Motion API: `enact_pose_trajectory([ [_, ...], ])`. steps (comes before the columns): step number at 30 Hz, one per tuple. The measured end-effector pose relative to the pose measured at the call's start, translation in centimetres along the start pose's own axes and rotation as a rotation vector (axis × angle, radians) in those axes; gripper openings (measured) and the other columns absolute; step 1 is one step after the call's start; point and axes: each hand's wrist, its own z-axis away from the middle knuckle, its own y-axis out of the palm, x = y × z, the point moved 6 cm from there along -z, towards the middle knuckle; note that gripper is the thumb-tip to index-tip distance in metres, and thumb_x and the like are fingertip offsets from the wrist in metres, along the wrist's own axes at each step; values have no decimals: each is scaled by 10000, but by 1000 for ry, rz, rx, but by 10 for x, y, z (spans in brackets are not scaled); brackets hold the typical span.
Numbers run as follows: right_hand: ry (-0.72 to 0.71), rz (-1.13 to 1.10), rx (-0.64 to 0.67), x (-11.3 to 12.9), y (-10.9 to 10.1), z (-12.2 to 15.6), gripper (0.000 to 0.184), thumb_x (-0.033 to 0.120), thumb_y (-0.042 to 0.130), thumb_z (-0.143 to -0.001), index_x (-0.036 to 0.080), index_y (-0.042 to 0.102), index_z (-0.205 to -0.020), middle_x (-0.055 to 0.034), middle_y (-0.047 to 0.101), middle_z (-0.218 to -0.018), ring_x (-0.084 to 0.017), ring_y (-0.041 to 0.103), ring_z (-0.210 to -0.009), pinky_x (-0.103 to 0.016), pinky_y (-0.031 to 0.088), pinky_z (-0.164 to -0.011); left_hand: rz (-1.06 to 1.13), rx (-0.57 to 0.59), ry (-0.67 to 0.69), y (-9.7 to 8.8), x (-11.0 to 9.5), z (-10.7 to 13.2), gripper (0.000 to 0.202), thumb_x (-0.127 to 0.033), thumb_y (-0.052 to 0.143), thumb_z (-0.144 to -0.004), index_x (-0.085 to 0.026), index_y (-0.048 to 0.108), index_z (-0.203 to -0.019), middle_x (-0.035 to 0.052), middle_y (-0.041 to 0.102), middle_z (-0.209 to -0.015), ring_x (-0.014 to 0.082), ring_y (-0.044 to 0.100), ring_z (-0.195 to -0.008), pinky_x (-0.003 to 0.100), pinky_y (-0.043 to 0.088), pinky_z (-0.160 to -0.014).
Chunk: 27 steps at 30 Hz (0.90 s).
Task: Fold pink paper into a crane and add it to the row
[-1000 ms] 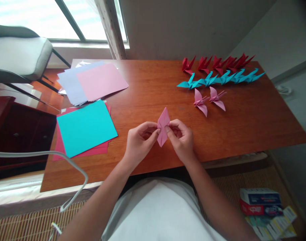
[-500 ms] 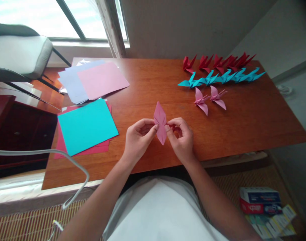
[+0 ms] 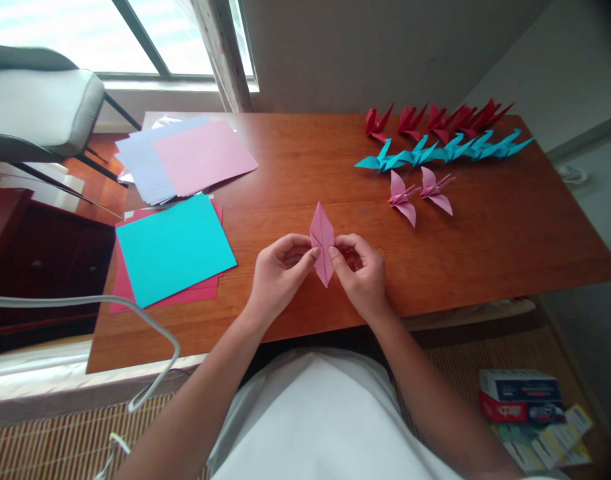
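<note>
A folded pink paper diamond point(image 3: 322, 233) is pinched at its side edges by the left hand point(image 3: 279, 275) and the right hand point(image 3: 361, 273) over the wooden table point(image 3: 295, 160), left of two pink paper cranes point(image 3: 401, 199)

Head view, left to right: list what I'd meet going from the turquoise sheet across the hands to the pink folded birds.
Turquoise sheet → left hand → folded pink paper → right hand → first pink bird → second pink bird.
</note>
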Motion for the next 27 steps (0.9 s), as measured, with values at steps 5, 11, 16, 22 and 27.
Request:
enact_pose_trajectory([
  [5, -142, 205, -76, 15, -1, 1, 27, 213, 619, -913, 233, 632, -900, 2, 641, -787, -141, 560, -659, -290, 475, -627, -108, 5, 79, 2, -1, 2, 202, -343, 775, -823, -164, 692, -865, 36, 747, -835, 146, 703, -743, 222, 556, -685],
  [11, -421, 534, -144, 35, 4, 11, 103, 163, 608, -928, 247, 659, -959, -55, 715, -863, -218, 617, -824, -378, 503, -801, -179, -47, 122, 0, 0, 4, 152, -314, 743, -837, -172, 700, -868, 32, 754, -831, 159, 720, -742, 248, 584, -704],
  [16, -493, 628, -193, 43, 7, 14, 167, 165, 647, -925, 279, 698, -1036, -50, 737, -931, -229, 626, -875, -387, 517, -842, -124, -67, 129, 1, -5, 5, 172, -326, 753, -829, -171, 700, -882, 37, 763, -840, 168, 738, -772, 250, 599, -721],
  [22, -532, 634, -173, 45, 13, 11, 205, 177, 660, -934, 282, 720, -1099, -56, 737, -965, -226, 623, -898, -370, 533, -842, -89, -88, 156, -1, -4, 6, 199, -342, 733, -867, -163, 710, -952, 47, 774, -879, 174, 748, -815, 252, 610, -743],
  [27, -507, 602, -144, 41, 12, 9, 202, 232, 659, -951, 295, 722, -1132, -60, 730, -988, -226, 631, -916, -380, 529, -866, -80, -82, 170, -2, -4, 8, 234, -371, 709, -900, -162, 715, -1006, 55, 787, -929, 176, 751, -839, 258, 616, -762],
])
